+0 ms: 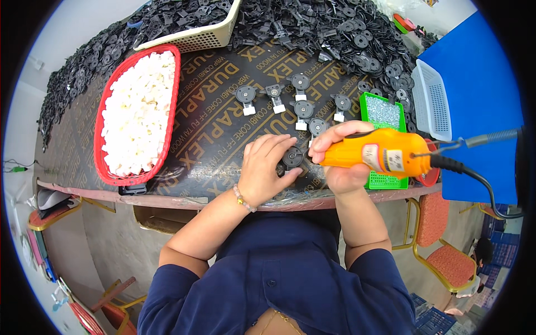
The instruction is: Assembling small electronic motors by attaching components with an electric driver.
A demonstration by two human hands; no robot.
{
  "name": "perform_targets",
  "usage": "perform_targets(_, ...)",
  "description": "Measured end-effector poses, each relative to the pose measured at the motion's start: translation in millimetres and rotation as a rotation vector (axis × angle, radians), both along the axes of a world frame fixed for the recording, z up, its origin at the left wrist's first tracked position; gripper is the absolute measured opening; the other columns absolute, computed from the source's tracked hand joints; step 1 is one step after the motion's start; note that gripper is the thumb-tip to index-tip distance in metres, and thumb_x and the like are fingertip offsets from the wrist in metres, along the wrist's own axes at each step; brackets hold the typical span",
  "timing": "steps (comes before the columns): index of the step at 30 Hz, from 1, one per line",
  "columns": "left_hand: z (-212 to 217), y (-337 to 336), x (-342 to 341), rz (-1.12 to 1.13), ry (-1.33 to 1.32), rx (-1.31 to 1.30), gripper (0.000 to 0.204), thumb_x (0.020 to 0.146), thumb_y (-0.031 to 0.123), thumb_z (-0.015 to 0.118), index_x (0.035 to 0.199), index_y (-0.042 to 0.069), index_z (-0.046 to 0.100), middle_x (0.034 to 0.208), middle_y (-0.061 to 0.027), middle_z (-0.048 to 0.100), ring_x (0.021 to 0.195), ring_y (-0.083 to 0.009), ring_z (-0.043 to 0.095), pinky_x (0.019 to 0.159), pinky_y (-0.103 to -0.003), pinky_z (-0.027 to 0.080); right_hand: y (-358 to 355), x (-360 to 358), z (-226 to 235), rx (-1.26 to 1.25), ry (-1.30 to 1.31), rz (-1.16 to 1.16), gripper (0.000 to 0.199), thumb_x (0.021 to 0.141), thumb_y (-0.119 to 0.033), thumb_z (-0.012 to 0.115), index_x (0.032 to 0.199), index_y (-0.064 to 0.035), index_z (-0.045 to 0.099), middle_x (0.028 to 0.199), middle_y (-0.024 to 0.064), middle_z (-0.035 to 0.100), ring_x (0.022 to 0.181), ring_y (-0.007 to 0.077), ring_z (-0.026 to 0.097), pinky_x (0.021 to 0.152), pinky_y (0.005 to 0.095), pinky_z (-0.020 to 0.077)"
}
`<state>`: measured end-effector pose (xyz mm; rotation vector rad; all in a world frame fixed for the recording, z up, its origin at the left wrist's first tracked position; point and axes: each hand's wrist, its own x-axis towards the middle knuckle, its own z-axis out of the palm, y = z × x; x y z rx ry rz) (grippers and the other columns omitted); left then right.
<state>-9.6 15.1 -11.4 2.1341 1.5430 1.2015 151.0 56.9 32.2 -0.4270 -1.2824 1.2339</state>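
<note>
My left hand is closed around a round black plastic part near the table's front edge, its fingers and thumb on either side. My right hand grips an orange electric screwdriver, which lies nearly level. The tool's front end points left at the black part; whether its tip touches is hidden by my fingers. Just beyond my hands stand several black round pieces with white blocks at their near ends. One of these, a black disc piece, lies right beside my right fingers.
A red basket of white pieces stands left. Black parts heap along the back, around a cream basket. At right are a green tray with small silver screws, a pale basket and a cable.
</note>
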Motion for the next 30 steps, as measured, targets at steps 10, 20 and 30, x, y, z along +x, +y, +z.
perform_targets(10,-15.8,3.4,-8.5,-0.055,-0.115,-0.012,0.020,0.070,0.017,0.079,0.088,0.014,0.072,0.092,0.0017,0.065,0.099,-0.0207,0.057,0.087,-0.037,0.038,-7.9,-0.8,12.3,0.067,0.025,0.071,0.072,0.080,-0.071,0.056,0.110,-0.0072,0.043,0.084,0.0107,0.059,0.065,0.0185,0.060,0.064,0.0343,0.0516)
perform_targets(20,-7.8,2.3,-4.9,-0.014,0.000,0.126,0.019,0.066,0.014,0.079,0.080,0.014,0.066,0.087,0.0025,0.062,0.096,-0.0199,0.057,0.083,-0.037,0.038,-9.1,-2.8,8.8,0.045,0.038,0.084,0.073,0.079,-0.072,0.057,0.110,-0.0071,0.042,0.083,0.0106,0.059,0.066,0.0175,0.060,0.064,0.0332,0.0519)
perform_targets(30,0.4,3.3,-2.6,0.031,0.038,0.125,0.040,0.062,0.027,0.082,0.095,0.010,0.067,0.093,-0.0009,0.063,0.102,-0.0233,0.056,0.087,-0.039,0.039,-0.8,0.4,5.0,-0.021,0.000,0.048,0.073,0.079,-0.070,0.061,0.109,-0.0066,0.042,0.081,0.0121,0.059,0.063,0.0181,0.059,0.064,0.0336,0.0523)
